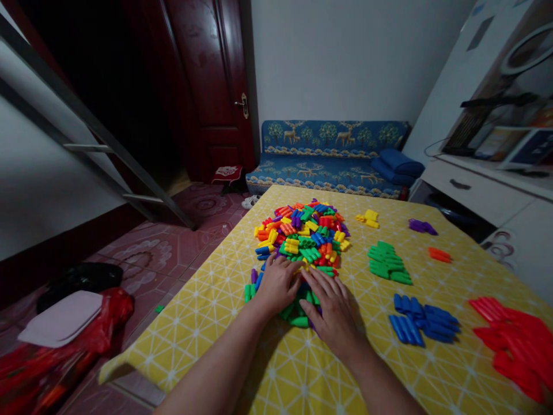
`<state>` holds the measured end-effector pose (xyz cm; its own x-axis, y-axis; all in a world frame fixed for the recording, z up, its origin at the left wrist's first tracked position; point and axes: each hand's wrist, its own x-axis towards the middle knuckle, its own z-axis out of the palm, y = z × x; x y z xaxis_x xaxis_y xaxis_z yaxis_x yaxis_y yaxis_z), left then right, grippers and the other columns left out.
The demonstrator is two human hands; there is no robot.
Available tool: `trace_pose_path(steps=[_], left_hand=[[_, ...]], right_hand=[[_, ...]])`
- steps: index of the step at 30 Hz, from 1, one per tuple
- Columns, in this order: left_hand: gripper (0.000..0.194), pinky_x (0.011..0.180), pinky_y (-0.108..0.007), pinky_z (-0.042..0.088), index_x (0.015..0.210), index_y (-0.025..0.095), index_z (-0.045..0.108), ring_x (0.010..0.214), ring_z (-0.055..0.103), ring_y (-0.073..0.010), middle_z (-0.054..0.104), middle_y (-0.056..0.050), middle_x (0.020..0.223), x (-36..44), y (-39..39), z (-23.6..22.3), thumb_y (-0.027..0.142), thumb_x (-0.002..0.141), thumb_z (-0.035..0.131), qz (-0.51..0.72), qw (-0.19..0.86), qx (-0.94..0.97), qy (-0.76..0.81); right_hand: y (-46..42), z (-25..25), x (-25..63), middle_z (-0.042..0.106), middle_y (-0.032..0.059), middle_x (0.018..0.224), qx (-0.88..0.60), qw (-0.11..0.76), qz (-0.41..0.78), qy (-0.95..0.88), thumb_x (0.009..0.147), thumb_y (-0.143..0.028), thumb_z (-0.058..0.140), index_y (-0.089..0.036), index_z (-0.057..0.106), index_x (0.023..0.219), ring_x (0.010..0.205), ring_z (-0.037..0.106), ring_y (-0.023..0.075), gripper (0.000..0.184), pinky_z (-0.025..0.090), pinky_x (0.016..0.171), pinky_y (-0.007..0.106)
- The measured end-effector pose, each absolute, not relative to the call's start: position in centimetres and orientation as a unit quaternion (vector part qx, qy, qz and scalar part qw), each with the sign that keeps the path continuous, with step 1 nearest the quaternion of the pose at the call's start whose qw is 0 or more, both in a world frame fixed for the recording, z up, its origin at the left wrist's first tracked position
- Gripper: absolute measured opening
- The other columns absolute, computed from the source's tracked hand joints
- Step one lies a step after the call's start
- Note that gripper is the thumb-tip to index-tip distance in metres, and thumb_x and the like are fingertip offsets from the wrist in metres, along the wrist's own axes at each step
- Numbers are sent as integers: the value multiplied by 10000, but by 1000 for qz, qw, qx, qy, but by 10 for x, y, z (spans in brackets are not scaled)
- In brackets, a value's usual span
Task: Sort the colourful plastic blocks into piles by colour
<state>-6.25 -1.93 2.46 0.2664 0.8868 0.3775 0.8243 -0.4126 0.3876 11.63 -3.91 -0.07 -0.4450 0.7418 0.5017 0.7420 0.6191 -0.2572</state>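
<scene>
A heap of colourful bullet-shaped plastic building pieces [309, 227], many stuck together in rows, lies on the table. My left hand [279, 285] rests on its near side, fingers bent and apart, thumb off the index finger. Beside it, my right hand [330, 305] reaches over the same part with fingers stretched and thumb spread. The fingertips of both hands nearly meet around a small yellow piece [306, 267]; whether either grips it is not clear. Green pieces [298, 321] show between and under my hands.
On the table's right side lie separate groups: yellow [369, 218], purple [422, 226], orange [439, 254], green [389, 263], blue [423, 320] and red pieces [514, 340]. A patterned yellow cloth [194, 323] covers the table. Behind stands a blue sofa [315, 167]; a metal ladder [125, 155] leans left.
</scene>
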Motion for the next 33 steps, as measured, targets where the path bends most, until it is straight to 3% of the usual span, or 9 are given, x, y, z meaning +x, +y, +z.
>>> trace_pose_path(steps=[5, 10, 16, 19, 23, 29, 33], left_hand=[[256, 1048, -482, 335, 1148, 231, 688, 955, 627, -238, 737, -60, 947, -63, -20, 23, 287, 946, 540, 322, 72, 798, 504], [233, 904, -392, 433, 1105, 202, 682, 906, 648, -223, 734, -73, 955, -62, -18, 22, 311, 941, 559, 428, 84, 737, 516], [345, 615, -246, 463, 1152, 163, 635, 622, 654, -159, 681, -7, 692, -57, -23, 23, 416, 922, 587, 486, 300, 666, 480], [420, 667, -247, 486, 1248, 170, 604, 710, 677, -168, 711, -25, 792, -51, -28, 23, 408, 903, 624, 461, 334, 701, 430], [390, 797, -297, 491, 1301, 216, 591, 849, 664, -189, 717, -43, 901, -48, -29, 21, 357, 938, 578, 433, 249, 749, 435], [492, 981, -420, 453, 1343, 215, 565, 1171, 581, -262, 604, -126, 1321, -56, -22, 18, 98, 872, 483, 345, 112, 811, 458], [549, 1072, -490, 381, 1321, 248, 599, 1283, 505, -289, 527, -121, 1438, -56, -21, 17, 72, 810, 508, 257, 63, 835, 483]], right_hand=[[-39, -2, 117, 631, 95, 1297, -439, 369, 43, -818, 946, -321, 535, -208, 555, 1310, 1200, 569, 255, 382, 463, 1032, 469], [-38, -4, 118, 636, 110, 1262, -451, 427, 72, -781, 941, -334, 546, -201, 557, 1292, 1192, 586, 242, 376, 508, 1005, 429], [-45, -5, 115, 544, 88, 1425, -428, 421, 137, -788, 937, -308, 551, -269, 368, 1484, 1264, 567, 227, 578, 531, 1003, 392], [-47, -6, 113, 590, 63, 1375, -418, 429, 132, -790, 933, -242, 537, -291, 455, 1430, 1262, 571, 216, 506, 524, 1015, 383], [-40, -8, 118, 678, 83, 1211, -443, 485, 113, -745, 939, -203, 479, -238, 599, 1280, 1134, 647, 210, 363, 559, 936, 359], [-30, -8, 131, 675, 111, 1233, -510, 477, 137, -703, 982, -343, 452, -204, 614, 1253, 1160, 633, 230, 346, 532, 975, 387], [-28, -11, 131, 636, 111, 1297, -508, 445, 133, -725, 985, -307, 426, -233, 568, 1333, 1222, 594, 238, 383, 515, 1002, 415]])
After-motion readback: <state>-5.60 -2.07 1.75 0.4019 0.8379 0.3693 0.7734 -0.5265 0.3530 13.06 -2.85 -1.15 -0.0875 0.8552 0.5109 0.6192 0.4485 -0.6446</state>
